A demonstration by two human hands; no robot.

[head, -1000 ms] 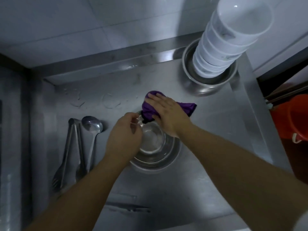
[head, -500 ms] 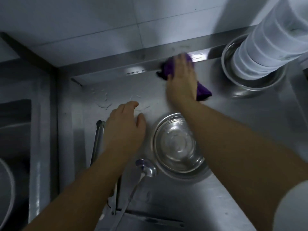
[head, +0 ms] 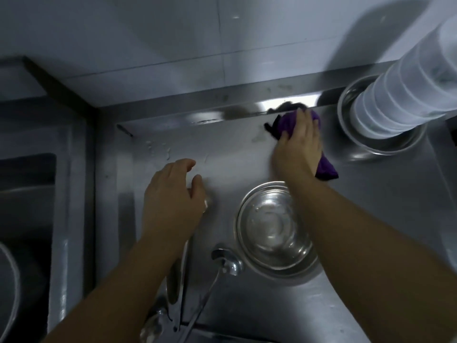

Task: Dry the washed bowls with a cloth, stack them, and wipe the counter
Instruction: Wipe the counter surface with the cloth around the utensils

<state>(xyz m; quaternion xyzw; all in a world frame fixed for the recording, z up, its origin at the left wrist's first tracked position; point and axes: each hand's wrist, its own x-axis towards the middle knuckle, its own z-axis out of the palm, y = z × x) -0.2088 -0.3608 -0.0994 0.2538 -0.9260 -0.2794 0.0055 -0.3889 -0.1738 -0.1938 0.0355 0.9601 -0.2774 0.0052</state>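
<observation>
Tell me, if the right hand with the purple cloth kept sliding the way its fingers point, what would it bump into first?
Probably the raised steel back edge of the counter: the right hand and purple cloth look almost against it.

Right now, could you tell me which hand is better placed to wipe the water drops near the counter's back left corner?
Right: the right hand already presses the purple cloth on the counter; the left hand holds no cloth.

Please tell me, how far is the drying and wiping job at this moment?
Done: white bowls stand stacked in a steel basin. In hand: the right hand presses the purple cloth on the counter, near the back edge. Left: water drops beyond the left hand, and the steel bowl not stacked.
</observation>
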